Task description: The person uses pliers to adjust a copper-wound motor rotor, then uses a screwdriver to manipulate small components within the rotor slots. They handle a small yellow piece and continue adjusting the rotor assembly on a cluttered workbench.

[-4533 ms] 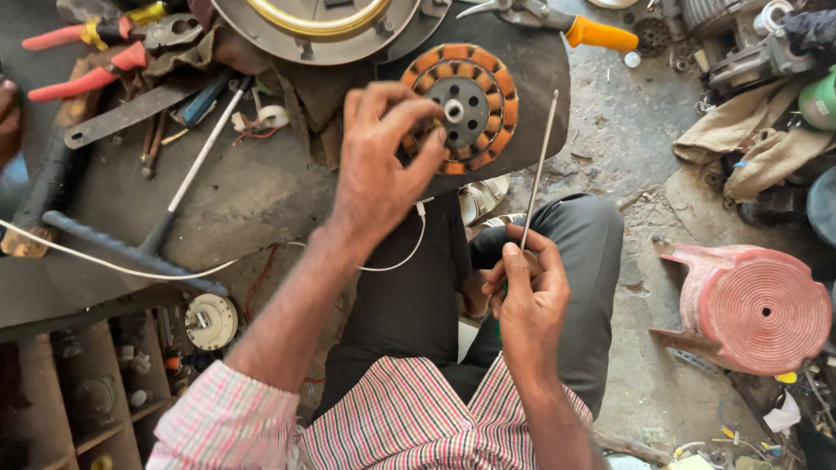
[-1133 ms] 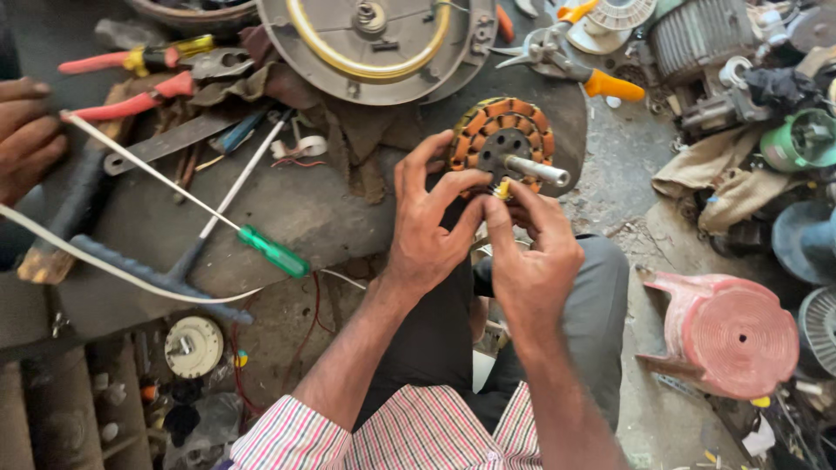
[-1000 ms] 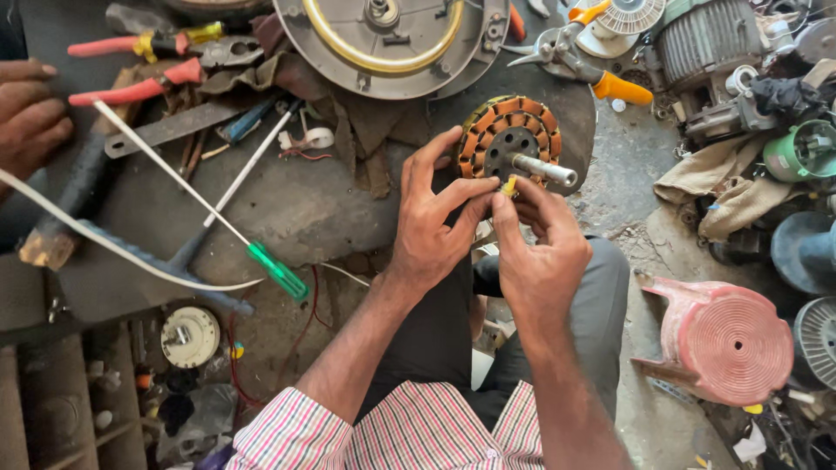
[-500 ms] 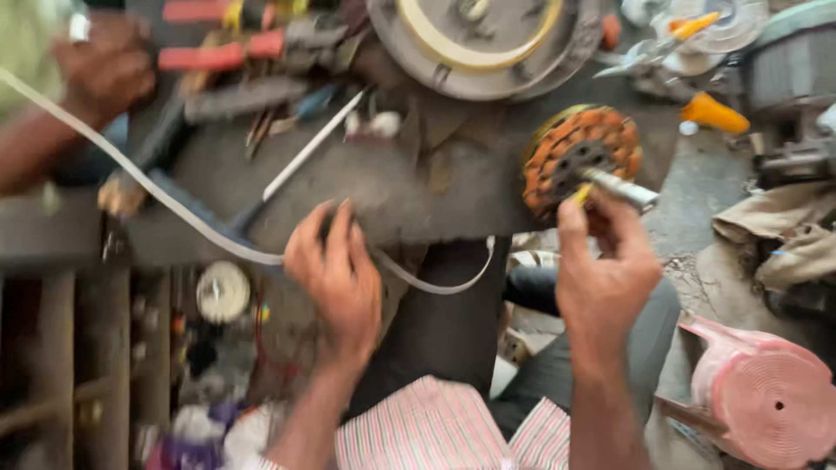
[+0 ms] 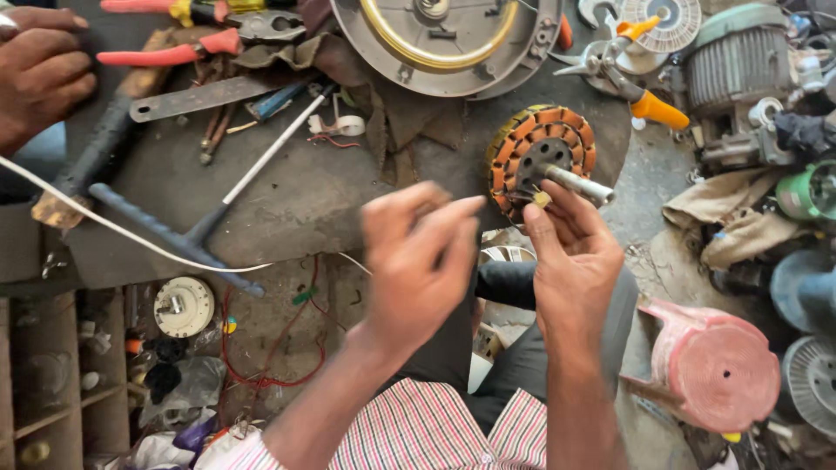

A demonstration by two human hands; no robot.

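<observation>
The right hand (image 5: pixel 570 261) is pinching a small yellow piece (image 5: pixel 542 199) just below the wound stator (image 5: pixel 540 161); the left hand (image 5: pixel 418 261), blurred, is hovering beside the stator, fingers loosely curled, holding nothing.

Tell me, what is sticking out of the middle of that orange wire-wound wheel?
A short grey metal shaft sticks out of the orange wound wheel. The right hand touches it from below. The fingers cover its near edge, so that part stays hidden.

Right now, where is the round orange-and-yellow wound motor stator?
The motor stator sits at the workbench's right edge, touched by the right hand, just below the large round metal cover.
</observation>
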